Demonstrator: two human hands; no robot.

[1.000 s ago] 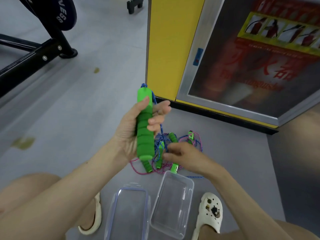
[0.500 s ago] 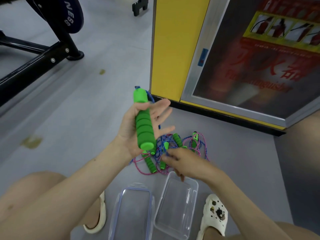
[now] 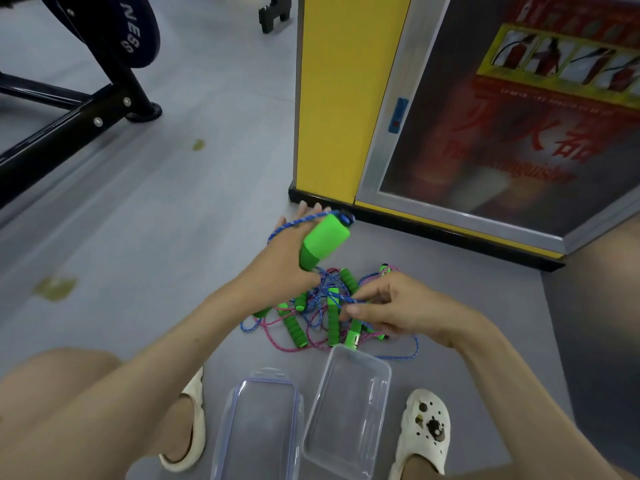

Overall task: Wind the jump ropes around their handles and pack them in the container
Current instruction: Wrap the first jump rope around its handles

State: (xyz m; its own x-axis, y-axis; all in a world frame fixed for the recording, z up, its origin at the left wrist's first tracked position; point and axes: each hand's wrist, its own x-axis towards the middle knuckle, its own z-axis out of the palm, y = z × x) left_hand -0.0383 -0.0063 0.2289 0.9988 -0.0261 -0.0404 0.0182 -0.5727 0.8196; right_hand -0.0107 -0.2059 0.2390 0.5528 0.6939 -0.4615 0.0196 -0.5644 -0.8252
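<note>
Head cam: our left hand [image 3: 284, 252] holds one green handle [image 3: 323, 239] up in mid-frame. A blue rope [image 3: 294, 223] runs over its fingers [image 3: 304, 206], which poke out fairly straight. Just right of centre, our right hand [image 3: 398, 306] pinches a strand [image 3: 346, 299] over the tangled pile of ropes [image 3: 311, 327] on the floor [image 3: 173, 220]. The clear container [image 3: 346, 410] sits open at the bottom, right beside its lid [image 3: 258, 427].

I see the ropes [image 3: 294, 327] heaped on the floor [image 3: 156, 237], with the container [image 3: 346, 427] just before them and the lid [image 3: 258, 438] at its left. The cabinet [image 3: 332, 98] stands behind; one handle [image 3: 323, 239] sits above the heap in my left hand [image 3: 280, 252].
</note>
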